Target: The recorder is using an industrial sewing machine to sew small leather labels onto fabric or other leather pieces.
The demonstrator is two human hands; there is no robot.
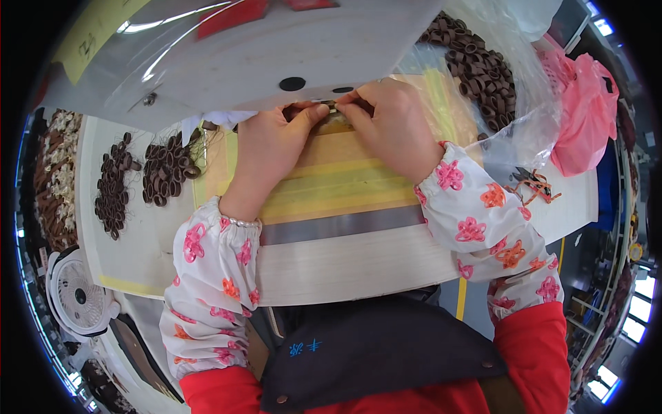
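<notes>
My left hand (269, 148) and my right hand (393, 127) meet at the far edge of a wooden work board (345, 262) with yellow tape strips. Both pinch one small brown loop piece (329, 108) between thumbs and fingertips, just under the overhanging grey machine panel (276, 55). Most of the piece is hidden by my fingers. I wear white floral sleeve covers over red sleeves.
Two piles of brown loops (145, 176) lie on the white table at the left. A clear plastic bag of more brown loops (483, 69) sits at the right, beside a pink bag (586, 110). Orange-handled snips (527, 183) lie right. A small white fan (77, 293) stands lower left.
</notes>
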